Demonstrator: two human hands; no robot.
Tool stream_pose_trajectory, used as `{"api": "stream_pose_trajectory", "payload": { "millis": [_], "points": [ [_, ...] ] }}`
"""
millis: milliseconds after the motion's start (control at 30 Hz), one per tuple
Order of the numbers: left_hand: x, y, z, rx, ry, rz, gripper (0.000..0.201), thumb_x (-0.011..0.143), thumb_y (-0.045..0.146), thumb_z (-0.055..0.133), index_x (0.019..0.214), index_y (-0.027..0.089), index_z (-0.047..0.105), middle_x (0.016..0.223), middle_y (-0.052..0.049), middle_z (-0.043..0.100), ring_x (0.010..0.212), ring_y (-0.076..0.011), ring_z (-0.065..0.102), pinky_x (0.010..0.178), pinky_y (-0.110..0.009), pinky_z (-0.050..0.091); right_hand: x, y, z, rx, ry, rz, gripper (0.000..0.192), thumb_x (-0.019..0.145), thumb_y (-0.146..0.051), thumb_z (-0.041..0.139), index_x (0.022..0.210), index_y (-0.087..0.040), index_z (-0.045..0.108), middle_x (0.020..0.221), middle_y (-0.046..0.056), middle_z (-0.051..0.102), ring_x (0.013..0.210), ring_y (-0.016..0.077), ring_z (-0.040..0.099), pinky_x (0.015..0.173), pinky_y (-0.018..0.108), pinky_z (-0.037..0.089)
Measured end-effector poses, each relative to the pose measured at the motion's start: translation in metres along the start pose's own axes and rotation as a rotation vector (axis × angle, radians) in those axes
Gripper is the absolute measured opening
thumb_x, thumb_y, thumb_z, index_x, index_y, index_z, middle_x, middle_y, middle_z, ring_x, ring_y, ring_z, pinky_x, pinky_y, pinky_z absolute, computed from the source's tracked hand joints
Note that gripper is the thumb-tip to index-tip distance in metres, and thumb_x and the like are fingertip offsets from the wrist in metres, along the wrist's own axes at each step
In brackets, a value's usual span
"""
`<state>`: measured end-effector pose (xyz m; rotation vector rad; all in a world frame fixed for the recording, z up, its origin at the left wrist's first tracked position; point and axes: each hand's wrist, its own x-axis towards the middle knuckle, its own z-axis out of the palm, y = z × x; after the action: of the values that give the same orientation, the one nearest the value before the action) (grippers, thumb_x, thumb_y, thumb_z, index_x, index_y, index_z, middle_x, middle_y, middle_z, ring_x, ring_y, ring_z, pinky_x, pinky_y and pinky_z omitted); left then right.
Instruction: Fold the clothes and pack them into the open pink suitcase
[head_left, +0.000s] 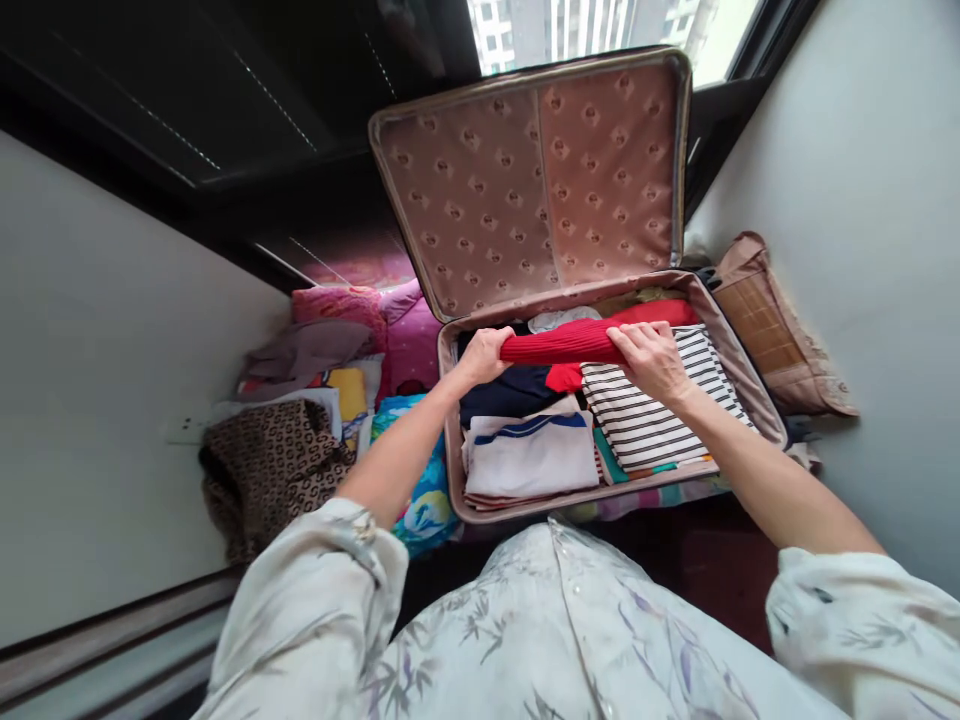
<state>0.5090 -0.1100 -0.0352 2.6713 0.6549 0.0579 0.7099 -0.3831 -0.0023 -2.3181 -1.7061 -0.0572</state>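
Observation:
An open suitcase (750, 385) lies in front of me, its patterned lid (540, 170) propped upright against the window. A folded red ribbed garment (559, 343) stretches across the clothes inside. My left hand (484, 355) grips its left end. My right hand (652, 358) presses on its right part, over a black-and-white striped top (652, 415). A white folded garment with a blue stripe (529, 452) and a dark navy piece (502, 392) lie below my left hand.
Left of the suitcase sits a heap of clothes: a leopard-print item (262, 465), pink bedding (352, 305), a blue patterned cloth (424, 500). A tan woven bag (772, 330) leans on the right wall. White walls close in on both sides.

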Motion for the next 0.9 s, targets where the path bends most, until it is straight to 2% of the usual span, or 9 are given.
{"api": "stream_pose_trajectory", "payload": {
  "millis": [100, 167, 233, 367, 467, 567, 667, 800, 900],
  "points": [
    [-0.037, -0.022, -0.027, -0.004, -0.128, -0.001, 0.032, 0.096, 0.037, 0.067, 0.118, 0.014, 0.066, 0.116, -0.009, 0.068, 0.103, -0.0229, 0.066, 0.090, -0.041, 0.056, -0.011, -0.023, -0.032, 0.158, -0.095, -0.026, 0.051, 0.090, -0.029, 0.056, 0.140, -0.019, 0.056, 0.130, 0.016, 0.065, 0.118, 0.0348, 0.056, 0.103, 0.047, 0.034],
    [-0.067, -0.032, -0.031, -0.015, -0.221, -0.005, 0.021, 0.091, 0.030, 0.070, 0.105, 0.014, 0.070, 0.099, -0.006, 0.072, 0.095, -0.0212, 0.067, 0.087, -0.035, 0.054, -0.022, -0.037, -0.038, 0.325, -0.230, -0.049, 0.050, 0.086, -0.033, 0.062, 0.135, -0.024, 0.058, 0.124, 0.012, 0.068, 0.112, 0.0328, 0.060, 0.098, 0.043, 0.040],
    [-0.095, -0.035, -0.024, -0.035, -0.313, -0.005, 0.015, 0.083, 0.025, 0.073, 0.096, 0.017, 0.072, 0.085, -0.001, 0.072, 0.088, -0.0195, 0.068, 0.083, -0.029, 0.051, -0.035, -0.050, -0.025, 0.490, -0.401, -0.045, 0.045, 0.083, -0.037, 0.067, 0.126, -0.027, 0.062, 0.112, 0.008, 0.071, 0.100, 0.0294, 0.064, 0.087, 0.036, 0.045],
    [-0.131, -0.025, 0.016, -0.013, -0.596, 0.008, 0.022, 0.074, 0.021, 0.072, 0.096, 0.020, 0.073, 0.089, -0.002, 0.073, 0.088, -0.0219, 0.069, 0.081, -0.027, 0.052, -0.058, -0.068, 0.043, 0.555, -0.623, 0.068, 0.038, 0.075, -0.033, 0.074, 0.111, -0.024, 0.067, 0.098, 0.007, 0.072, 0.088, 0.0264, 0.065, 0.079, 0.034, 0.046],
    [-0.137, -0.017, 0.046, 0.129, -0.527, -0.027, 0.039, 0.077, 0.021, 0.071, 0.116, 0.017, 0.070, 0.121, -0.016, 0.068, 0.111, -0.0322, 0.065, 0.095, -0.040, 0.051, -0.063, -0.070, 0.084, 0.418, -0.603, 0.123, 0.051, 0.072, -0.035, 0.080, 0.119, -0.020, 0.065, 0.114, 0.016, 0.069, 0.103, 0.0322, 0.063, 0.087, 0.040, 0.048],
    [-0.127, -0.019, 0.062, 0.172, -0.403, 0.033, 0.080, 0.068, 0.024, 0.084, 0.142, 0.021, 0.053, 0.148, -0.020, 0.052, 0.135, -0.0382, 0.050, 0.110, -0.053, 0.039, -0.050, -0.063, 0.097, 0.309, -0.526, 0.069, 0.077, 0.064, -0.044, 0.088, 0.132, -0.022, 0.062, 0.131, 0.021, 0.062, 0.123, 0.0408, 0.054, 0.098, 0.052, 0.044],
    [-0.107, -0.024, 0.066, 0.120, -0.584, 0.032, 0.106, 0.057, 0.026, 0.093, 0.151, 0.024, 0.043, 0.151, -0.019, 0.050, 0.138, -0.0375, 0.048, 0.113, -0.051, 0.036, -0.024, -0.058, 0.099, 0.399, -0.652, 0.007, 0.089, 0.057, -0.052, 0.091, 0.137, -0.026, 0.061, 0.133, 0.016, 0.062, 0.126, 0.0394, 0.054, 0.102, 0.051, 0.044],
    [-0.099, -0.021, 0.063, 0.120, -0.736, -0.037, 0.103, 0.058, 0.033, 0.092, 0.149, 0.018, 0.047, 0.140, -0.019, 0.059, 0.123, -0.0357, 0.061, 0.101, -0.040, 0.047, -0.006, -0.068, 0.102, 0.379, -0.909, 0.007, 0.101, 0.051, -0.051, 0.093, 0.141, -0.023, 0.056, 0.129, 0.014, 0.064, 0.117, 0.0355, 0.061, 0.097, 0.041, 0.049],
    [-0.128, -0.011, 0.055, 0.149, -0.707, -0.025, 0.085, 0.062, 0.034, 0.088, 0.139, 0.015, 0.057, 0.128, -0.019, 0.064, 0.113, -0.0365, 0.065, 0.095, -0.040, 0.050, -0.025, -0.086, 0.094, 0.212, -0.899, -0.018, 0.089, 0.055, -0.047, 0.091, 0.131, -0.014, 0.060, 0.120, 0.018, 0.066, 0.110, 0.0366, 0.062, 0.093, 0.042, 0.049]
  ]
}}
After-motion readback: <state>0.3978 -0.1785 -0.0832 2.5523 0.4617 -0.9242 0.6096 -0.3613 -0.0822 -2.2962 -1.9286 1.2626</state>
